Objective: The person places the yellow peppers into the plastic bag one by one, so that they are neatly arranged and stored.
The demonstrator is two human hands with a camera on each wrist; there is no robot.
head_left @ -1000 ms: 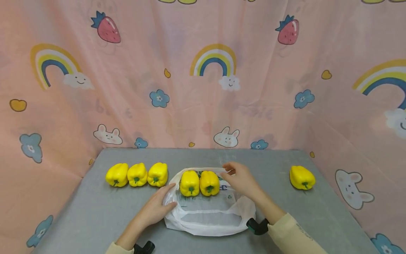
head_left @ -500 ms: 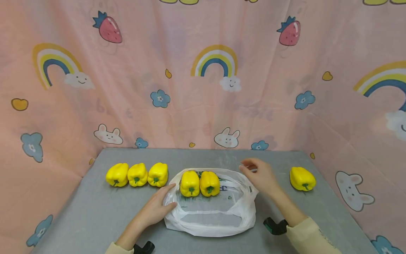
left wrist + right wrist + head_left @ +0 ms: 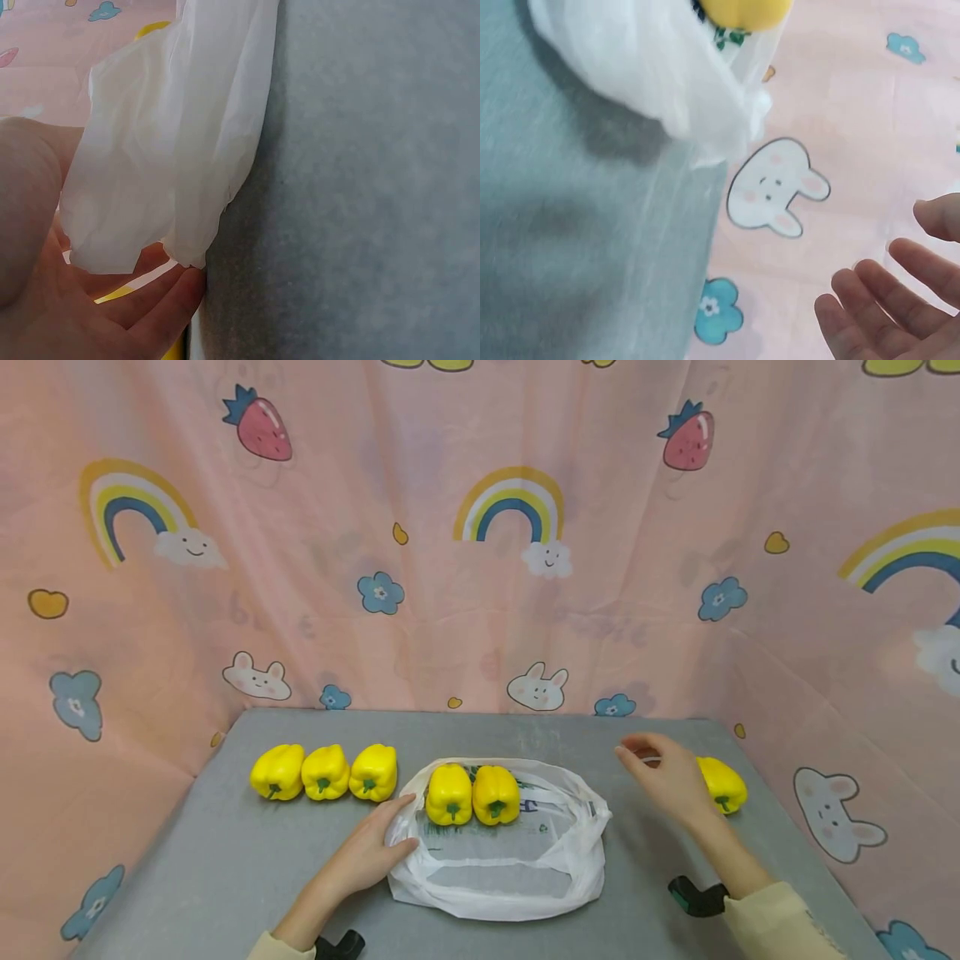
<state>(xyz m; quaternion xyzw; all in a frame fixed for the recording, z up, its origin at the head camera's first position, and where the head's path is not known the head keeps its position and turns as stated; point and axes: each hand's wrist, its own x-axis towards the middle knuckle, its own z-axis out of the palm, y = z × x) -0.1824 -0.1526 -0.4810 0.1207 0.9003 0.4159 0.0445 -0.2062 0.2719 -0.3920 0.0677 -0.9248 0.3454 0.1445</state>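
A white plastic bag (image 3: 517, 885) lies mouth-up on the grey table, with two yellow bell peppers, a left one (image 3: 449, 795) and a right one (image 3: 496, 795), inside its opening. My left hand (image 3: 367, 852) rests on the bag's left rim, thumb and fingers spread apart. In the left wrist view the white film (image 3: 172, 150) hangs over part of that hand. My right hand (image 3: 670, 779) is in the air right of the bag, holding nothing, its fingers loosely bent. It partly covers a lone yellow bell pepper (image 3: 724, 787) on the right.
Three more yellow bell peppers stand in a row left of the bag: an outer one (image 3: 277, 772), a middle one (image 3: 326, 773) and an inner one (image 3: 373, 773). A pink printed curtain (image 3: 420, 652) rises behind the grey table (image 3: 202, 877) and along its sides.
My right hand has left the bag's right rim and moved rightward to the lone bell pepper. The left hand stays at the left rim; the bag's right side now shows uncovered.
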